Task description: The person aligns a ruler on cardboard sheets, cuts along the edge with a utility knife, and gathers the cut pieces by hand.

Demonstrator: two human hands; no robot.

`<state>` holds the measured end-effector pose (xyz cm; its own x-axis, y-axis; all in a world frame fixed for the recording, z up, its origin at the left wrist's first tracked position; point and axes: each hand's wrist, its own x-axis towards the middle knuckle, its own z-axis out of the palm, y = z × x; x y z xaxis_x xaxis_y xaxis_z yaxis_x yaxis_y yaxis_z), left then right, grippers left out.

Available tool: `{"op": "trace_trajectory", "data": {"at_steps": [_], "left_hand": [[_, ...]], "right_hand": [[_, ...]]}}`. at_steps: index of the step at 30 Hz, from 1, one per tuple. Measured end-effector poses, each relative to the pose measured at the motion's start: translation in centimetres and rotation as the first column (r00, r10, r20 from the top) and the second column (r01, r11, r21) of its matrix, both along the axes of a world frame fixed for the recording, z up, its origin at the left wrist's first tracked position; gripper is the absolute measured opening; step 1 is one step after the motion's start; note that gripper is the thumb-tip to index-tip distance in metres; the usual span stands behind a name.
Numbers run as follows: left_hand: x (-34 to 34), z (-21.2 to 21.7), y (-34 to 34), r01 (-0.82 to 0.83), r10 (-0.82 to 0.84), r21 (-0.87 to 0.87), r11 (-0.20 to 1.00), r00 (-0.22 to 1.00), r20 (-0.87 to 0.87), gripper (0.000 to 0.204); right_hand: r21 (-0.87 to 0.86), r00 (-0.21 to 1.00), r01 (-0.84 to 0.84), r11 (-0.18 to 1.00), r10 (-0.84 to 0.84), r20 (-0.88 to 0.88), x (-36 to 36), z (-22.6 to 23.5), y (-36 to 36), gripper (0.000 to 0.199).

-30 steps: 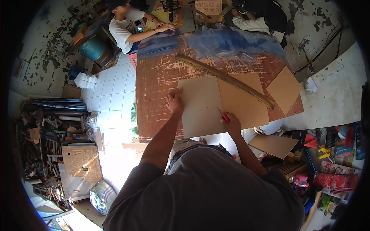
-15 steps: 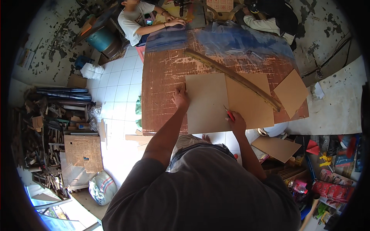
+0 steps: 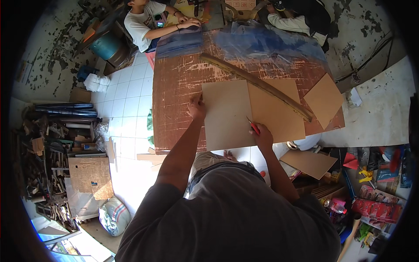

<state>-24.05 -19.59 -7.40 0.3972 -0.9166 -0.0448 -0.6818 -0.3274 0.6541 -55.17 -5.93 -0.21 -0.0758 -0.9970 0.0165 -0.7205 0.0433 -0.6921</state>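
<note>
A pale cardboard sheet [image 3: 227,114] lies on the worn brown table [image 3: 174,87]. My left hand [image 3: 197,108] presses flat on the sheet's left edge. A small red cutter [image 3: 253,126] is gripped in my right hand [image 3: 262,136], with its blade on the seam between this sheet and a browner cardboard sheet [image 3: 277,111] beside it. A long wooden stick [image 3: 255,83] lies diagonally across the top of both sheets.
A smaller cardboard piece [image 3: 324,99] sits at the table's right edge. Blue plastic sheeting [image 3: 262,41] covers the far end, where two other people sit. Another board [image 3: 308,162] lies on the floor at right. Wood scraps [image 3: 52,144] pile up at left.
The view has shifted slightly. My right hand with the cutter has slid a little nearer along the seam. My left hand stays on the sheet's left edge.
</note>
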Motion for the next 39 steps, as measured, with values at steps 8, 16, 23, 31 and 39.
{"op": "trace_trajectory", "data": {"at_steps": [8,16,23,31,39], "left_hand": [[1.4,-1.4,-2.1,-0.186,0.169,-0.016,0.982,0.923,-0.346,0.038],[-2.0,2.3,-0.9,-0.159,0.167,0.083,0.984,0.981,-0.101,0.043],[-2.6,2.7,0.1,-0.150,0.150,0.018,0.989,0.989,-0.007,0.048],[-2.5,2.4,0.3,-0.112,0.112,0.005,0.994,0.994,0.012,0.050],[-2.0,1.9,0.6,-0.092,0.092,-0.083,0.992,0.996,0.001,0.051]], "right_hand": [[-0.007,1.000,-0.025,1.000,0.025,0.013,0.2,0.2,0.1,0.041],[0.018,1.000,0.013,1.000,-0.013,-0.011,-0.6,-0.4,0.0,0.042],[-0.009,1.000,0.012,1.000,-0.012,-0.004,-0.6,-0.6,0.1,0.042],[0.019,1.000,0.010,1.000,-0.010,0.000,-0.7,-0.3,0.2,0.041],[-0.003,1.000,0.001,1.000,-0.001,0.017,-0.8,-0.4,0.2,0.041]]}}
